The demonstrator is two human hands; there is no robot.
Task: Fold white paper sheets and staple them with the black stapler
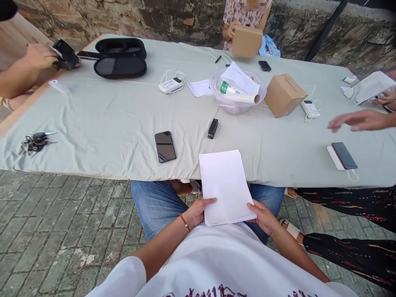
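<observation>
1. Paper stack (225, 185) first, since both hands are on it: looks like the hold-it-steady step to me. I'd say the next move calls for an even grip from both sides so the loose sheets don't slide apart.
2. Far left, a bunch of keys (35, 142) sits near the front of the counter (123, 119), well apart from the hands.
3. Moving right, a dark phone (165, 147) lies flat, screen up, not touching the pages.
4. Left hand (197, 211): gripping the near part of the stack's left edge, thumb on top, the other fingers mostly hidden.
5. So the stack is right between the hands, and the top sheet looks blank. Its far end reaches over the counter edge; can't tell if it's resting there or hovering. Just beyond that end is a small black stapler (213, 128), not touching.
6. Right hand (263, 215): pinching near the stack's near right corner, thumb on top, sheets a bit uneven there.
7. Farther back and right, a cardboard box (284, 97) stands on its own.
8. Far right, another person's hand (359, 120) is over the counter, fingers stretched out, holding nothing I can see.
</observation>
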